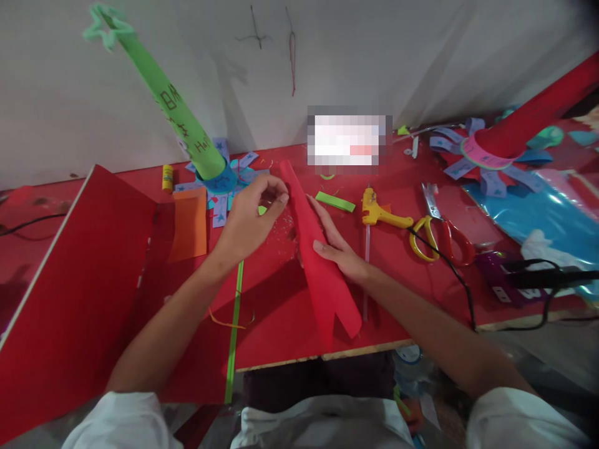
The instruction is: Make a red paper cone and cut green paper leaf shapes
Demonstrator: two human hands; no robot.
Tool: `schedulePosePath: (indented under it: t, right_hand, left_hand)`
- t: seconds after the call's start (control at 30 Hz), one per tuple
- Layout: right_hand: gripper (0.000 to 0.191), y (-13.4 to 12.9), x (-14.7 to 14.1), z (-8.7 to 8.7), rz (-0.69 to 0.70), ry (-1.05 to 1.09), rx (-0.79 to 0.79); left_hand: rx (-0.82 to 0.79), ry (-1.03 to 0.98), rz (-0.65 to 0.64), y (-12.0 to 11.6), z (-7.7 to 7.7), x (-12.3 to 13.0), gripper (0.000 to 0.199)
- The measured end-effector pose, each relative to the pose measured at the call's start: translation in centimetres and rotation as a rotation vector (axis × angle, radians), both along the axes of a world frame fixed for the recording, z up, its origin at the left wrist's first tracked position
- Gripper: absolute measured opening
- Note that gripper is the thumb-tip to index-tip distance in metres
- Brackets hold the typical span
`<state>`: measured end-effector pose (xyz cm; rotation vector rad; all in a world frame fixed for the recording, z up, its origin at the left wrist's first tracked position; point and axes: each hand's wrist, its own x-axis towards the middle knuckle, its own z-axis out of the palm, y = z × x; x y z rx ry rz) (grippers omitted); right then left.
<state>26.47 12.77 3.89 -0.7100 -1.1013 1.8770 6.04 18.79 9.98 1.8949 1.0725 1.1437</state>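
My right hand [337, 247] wraps round a red paper tube [321, 280], thumb on its near side and fingers behind. The tube leans over the table, narrow at the top and flared at the bottom, where its edge has a notch. Beside the upper end, my left hand [255, 215] is closed in a pinch, thumb against forefinger. Whatever may be between those fingertips is too small to make out. Behind the left hand stands a green paper tube [173, 112] with writing, a star on top and a blue band at its base.
On the red table [276, 330] lie a yellow glue gun [381, 213], scissors [435, 224], a green strip [336, 201], an orange paper piece [189, 224] and a glue stick [167, 178]. A red board [88, 299] stands at left. A black cord [461, 280] crosses the right side.
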Motion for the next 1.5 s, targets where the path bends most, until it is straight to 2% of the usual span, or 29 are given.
schedulePosePath:
  t: [0.13, 0.33, 0.63, 1.27, 1.4, 1.5]
  right_hand:
    - [0.095, 0.08, -0.09, -0.57, -0.061, -0.040, 0.130]
    - [0.096, 0.25, -0.04, -0.93, -0.070, -0.114, 0.189]
    - [0.090, 0.39, -0.02, -0.80, -0.085, -0.132, 0.260]
    - [0.092, 0.46, 0.19, -0.92, -0.055, -0.165, 0.245]
    - [0.090, 0.43, 0.15, -0.84, -0.083, -0.152, 0.259]
    - [0.092, 0.36, 0.18, -0.71, -0.071, -0.136, 0.204]
  left_hand:
    - [0.102, 0.173, 0.076, -0.06, 0.04, -0.13, 0.008]
    - [0.180, 0.309, 0.103, 0.00, 0.24, -0.43, 0.009]
    - [0.254, 0.307, 0.143, -0.21, -0.38, -0.07, 0.009]
    - [0.282, 0.399, 0.190, -0.18, -0.74, -0.30, 0.010]
    - [0.280, 0.369, 0.197, 0.12, -0.74, -0.63, 0.010]
    - [0.254, 0.323, 0.168, 0.26, -0.76, -0.73, 0.006]
